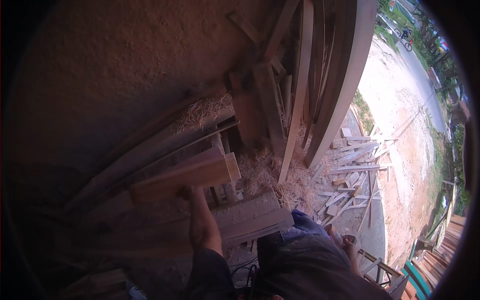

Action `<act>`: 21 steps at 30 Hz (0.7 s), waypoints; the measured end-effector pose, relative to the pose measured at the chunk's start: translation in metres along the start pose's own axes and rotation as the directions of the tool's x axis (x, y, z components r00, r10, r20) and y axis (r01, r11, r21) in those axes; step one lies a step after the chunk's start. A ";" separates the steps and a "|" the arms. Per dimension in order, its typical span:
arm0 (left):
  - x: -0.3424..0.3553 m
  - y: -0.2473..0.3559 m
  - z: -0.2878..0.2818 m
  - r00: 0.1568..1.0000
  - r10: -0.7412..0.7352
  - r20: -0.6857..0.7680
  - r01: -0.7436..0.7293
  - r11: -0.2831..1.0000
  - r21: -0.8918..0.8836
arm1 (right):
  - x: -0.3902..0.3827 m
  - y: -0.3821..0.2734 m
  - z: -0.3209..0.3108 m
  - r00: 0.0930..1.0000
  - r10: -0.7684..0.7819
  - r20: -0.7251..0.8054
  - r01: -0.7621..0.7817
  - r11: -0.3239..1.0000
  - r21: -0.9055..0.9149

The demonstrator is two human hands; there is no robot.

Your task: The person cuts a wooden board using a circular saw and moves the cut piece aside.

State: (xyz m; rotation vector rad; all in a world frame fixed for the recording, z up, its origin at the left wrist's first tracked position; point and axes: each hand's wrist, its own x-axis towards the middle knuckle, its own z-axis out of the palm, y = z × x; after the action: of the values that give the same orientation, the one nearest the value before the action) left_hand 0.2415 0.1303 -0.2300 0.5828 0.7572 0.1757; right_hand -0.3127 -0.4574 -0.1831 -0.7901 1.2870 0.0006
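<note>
My left hand (189, 193) is closed on the lower edge of a thick reddish-brown wooden board (200, 172). That board lies on its long edge among other timbers, and its pale cut end faces right. Shadow covers part of my fingers. Beyond my legs, low on the right, my right hand (347, 244) has curled fingers around something small, which I cannot make out. Just below the held board runs a stack of planks (260, 222), close to my body.
Curly wood shavings (260, 175) litter the ground and a beam. Tall boards (300, 90) lean against the earthen wall (125, 60). Offcuts (355, 175) are heaped to the right. Farther off, a bicycle (408, 46) is on a road (422, 82).
</note>
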 end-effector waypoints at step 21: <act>-0.307 0.130 0.061 0.537 0.612 0.580 -0.729 0.683 -0.045 | 0.147 -0.017 -0.044 0.970 -0.211 0.122 0.242 0.893 -0.380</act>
State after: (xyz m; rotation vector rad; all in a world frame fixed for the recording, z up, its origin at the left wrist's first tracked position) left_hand 0.0690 0.1034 0.0607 1.0630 -0.0800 0.6327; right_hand -0.2966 -0.5550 -0.3023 -1.2730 1.1268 0.1051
